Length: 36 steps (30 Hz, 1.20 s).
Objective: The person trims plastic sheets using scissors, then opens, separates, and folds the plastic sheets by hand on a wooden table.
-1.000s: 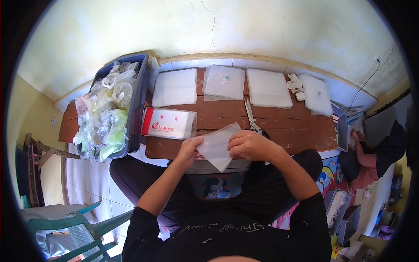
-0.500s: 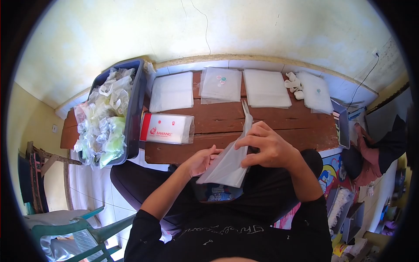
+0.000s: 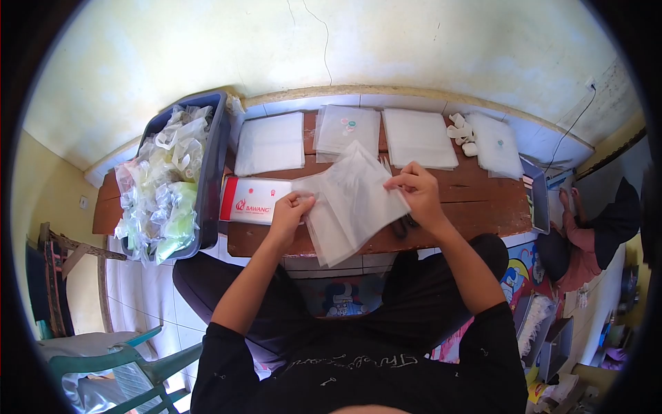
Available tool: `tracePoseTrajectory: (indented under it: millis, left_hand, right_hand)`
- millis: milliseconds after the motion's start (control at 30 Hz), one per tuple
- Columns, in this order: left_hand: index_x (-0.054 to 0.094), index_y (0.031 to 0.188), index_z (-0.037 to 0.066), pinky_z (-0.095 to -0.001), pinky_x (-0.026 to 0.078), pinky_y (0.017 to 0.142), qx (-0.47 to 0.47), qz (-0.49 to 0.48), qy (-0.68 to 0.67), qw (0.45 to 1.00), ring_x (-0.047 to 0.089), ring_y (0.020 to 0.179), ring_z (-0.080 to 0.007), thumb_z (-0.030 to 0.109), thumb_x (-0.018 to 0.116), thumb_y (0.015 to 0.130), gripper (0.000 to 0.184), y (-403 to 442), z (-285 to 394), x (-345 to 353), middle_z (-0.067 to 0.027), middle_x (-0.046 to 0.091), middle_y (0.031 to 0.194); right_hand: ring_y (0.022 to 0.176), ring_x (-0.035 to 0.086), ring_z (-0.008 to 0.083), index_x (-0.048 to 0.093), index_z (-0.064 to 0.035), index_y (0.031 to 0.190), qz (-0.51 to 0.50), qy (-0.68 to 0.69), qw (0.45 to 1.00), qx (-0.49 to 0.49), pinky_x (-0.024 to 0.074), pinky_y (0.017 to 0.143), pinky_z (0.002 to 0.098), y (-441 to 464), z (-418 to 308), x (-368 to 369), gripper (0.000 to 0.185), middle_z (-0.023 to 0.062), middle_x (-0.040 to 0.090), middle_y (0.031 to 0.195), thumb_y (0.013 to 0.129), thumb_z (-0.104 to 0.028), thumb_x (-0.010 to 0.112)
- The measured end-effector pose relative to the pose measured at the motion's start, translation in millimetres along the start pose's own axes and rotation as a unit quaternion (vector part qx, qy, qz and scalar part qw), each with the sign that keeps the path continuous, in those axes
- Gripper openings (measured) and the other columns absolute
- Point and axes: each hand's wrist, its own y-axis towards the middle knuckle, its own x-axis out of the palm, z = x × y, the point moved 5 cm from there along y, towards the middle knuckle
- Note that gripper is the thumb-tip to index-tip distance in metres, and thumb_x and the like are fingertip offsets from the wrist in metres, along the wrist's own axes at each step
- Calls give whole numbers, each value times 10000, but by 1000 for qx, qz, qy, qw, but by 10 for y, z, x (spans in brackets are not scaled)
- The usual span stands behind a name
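Clear plastic bags [image 3: 355,200] hang spread between my two hands over the front of the wooden table. My left hand [image 3: 292,212] pinches their left side with curled fingers. At the right edge, thumb and fingertips of my right hand [image 3: 418,198] grip the plastic. Just below that hand lie the dark handles of scissors [image 3: 402,226], partly covered by the bags. Beside my left hand rests a bag pack with a red label [image 3: 247,201], its right end hidden behind the held plastic.
Flat bag stacks [image 3: 270,143] line the back of the brown table [image 3: 476,207], with white rolled pieces [image 3: 460,131] among them. A grey bin [image 3: 215,159] full of crumpled bags stands left. Another person [image 3: 586,234] sits at right. A green chair [image 3: 148,366] is at lower left.
The folded plastic has been raised away from my lap and opened out over the table. My hands have moved apart, and the scissors handles now show.
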Motion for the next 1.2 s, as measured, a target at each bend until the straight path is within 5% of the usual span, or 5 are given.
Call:
tracePoseTrajectory:
  millis: [167, 367, 800, 1067, 1200]
  left_hand:
    - [652, 1059, -8, -218, 508, 647, 1, 30, 19, 999, 647, 728, -91, 110, 698, 893, 209, 175, -119, -105, -76, 721, 887]
    - [674, 1012, -19, -224, 509, 616, 3, 57, 29, 998, 651, 711, -102, 108, 710, 880, 187, 235, -282, -220, -78, 714, 847]
    - [719, 908, -33, -254, 504, 539, 19, 112, 185, 976, 630, 605, -98, 156, 709, 871, 192, 427, -209, -379, -64, 699, 724]
    - [707, 954, -51, -252, 496, 534, 24, 92, 196, 976, 616, 603, -91, 168, 709, 873, 233, 470, -305, -352, -56, 699, 734]
    - [710, 966, -51, -256, 494, 537, 19, 83, 185, 979, 621, 614, -95, 163, 701, 880, 231, 460, -312, -334, -68, 710, 752]
  right_hand:
    - [756, 623, 115, 716, -28, 1036, -97, 152, 927, 329, 537, 685, 262, -277, 834, 440, 191, 34, 654, 900, 890, -38, 594]
    - [787, 659, 167, 632, 26, 1104, -133, 271, 823, 481, 573, 696, 295, -396, 969, 558, 235, 113, 672, 940, 892, -71, 597]
    - [634, 679, 152, 589, 32, 1136, -138, 86, 918, 361, 565, 526, 290, -486, 1076, 709, 362, 121, 681, 746, 798, -4, 713]
    - [930, 624, 367, 600, -31, 1024, -67, -337, 932, 116, 503, 815, 476, -345, 778, 564, 315, 171, 628, 935, 807, -223, 725]
    - [971, 594, 351, 569, -43, 1063, -89, -413, 893, 157, 494, 829, 458, -423, 862, 557, 369, 167, 584, 1009, 787, -221, 736]
